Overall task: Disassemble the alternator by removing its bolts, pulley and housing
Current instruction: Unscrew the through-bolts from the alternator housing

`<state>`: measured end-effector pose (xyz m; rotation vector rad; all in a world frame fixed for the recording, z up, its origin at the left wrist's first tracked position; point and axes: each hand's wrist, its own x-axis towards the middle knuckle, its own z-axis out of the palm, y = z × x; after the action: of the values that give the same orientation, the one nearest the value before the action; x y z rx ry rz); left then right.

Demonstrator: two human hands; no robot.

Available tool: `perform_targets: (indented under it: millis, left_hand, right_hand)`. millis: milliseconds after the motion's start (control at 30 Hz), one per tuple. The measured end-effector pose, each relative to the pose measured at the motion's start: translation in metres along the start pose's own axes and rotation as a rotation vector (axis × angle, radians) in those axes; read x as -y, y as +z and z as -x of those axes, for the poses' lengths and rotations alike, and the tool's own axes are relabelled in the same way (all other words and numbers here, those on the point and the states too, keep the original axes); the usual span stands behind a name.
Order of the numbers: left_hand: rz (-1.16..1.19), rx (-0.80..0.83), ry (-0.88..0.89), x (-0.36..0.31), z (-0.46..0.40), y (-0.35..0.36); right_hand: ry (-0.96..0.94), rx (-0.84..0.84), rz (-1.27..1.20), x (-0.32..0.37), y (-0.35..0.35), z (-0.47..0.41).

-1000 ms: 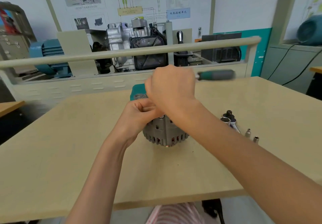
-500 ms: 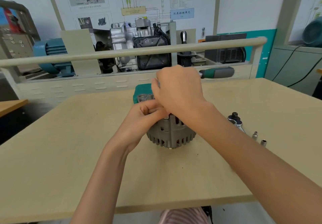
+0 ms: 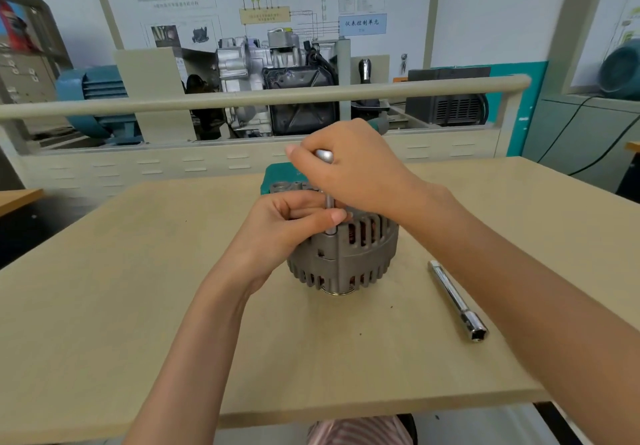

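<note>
The bench (image 3: 104, 306) is a light wood surface with a low rail (image 3: 242, 100) running across behind it. Beyond the rail, from the left: a blue motor (image 3: 93, 95), then a cutaway engine assembly (image 3: 277, 81) in front of wall-mounted diagrams.

The left hand (image 3: 287, 226) is at the upper left side of the alternator (image 3: 346, 257); its grip is clamped, thumb and fingers pinching the thin shaft of the ratchet tool (image 3: 329, 209). The alternator stands upright near the bench centre, grey slotted housing facing the camera, copper windings visible through the slots. A teal block (image 3: 273, 174) lies just behind it, mostly hidden by the hands.

The right hand (image 3: 356, 167) is above the alternator, grip curled round the head of the ratchet tool; the teal handle shows only partly behind the knuckles. Both hands cover the alternator's top face.

To the right, a chrome socket extension (image 3: 457, 301) lies flat on the bench, apart from the alternator, and the right forearm passes just beside it.
</note>
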<state>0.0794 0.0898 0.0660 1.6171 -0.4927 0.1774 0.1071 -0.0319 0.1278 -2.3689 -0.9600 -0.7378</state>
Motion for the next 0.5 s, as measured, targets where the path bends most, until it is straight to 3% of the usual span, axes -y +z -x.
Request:
perform_targets:
  millis: [133,200,300,500]
  left_hand:
    - [-0.055,-0.056,-0.002,0.003,0.0,0.0]
    - [-0.086,-0.092,0.001,0.006,0.0,0.0]
    - [-0.128,-0.094,0.06,0.006,0.0,-0.001]
    - [-0.162,0.118,0.114,0.002,-0.007,-0.013]
  right_hand:
    - [0.157,-0.175,0.504,0.016,0.006,0.003]
    - [0.213,-0.201,0.59,0.023,0.009,0.004]
    - [0.174,-0.213,0.554,0.022,0.013,0.001]
    - [-0.021,-0.192,0.283,0.011,0.011,0.002]
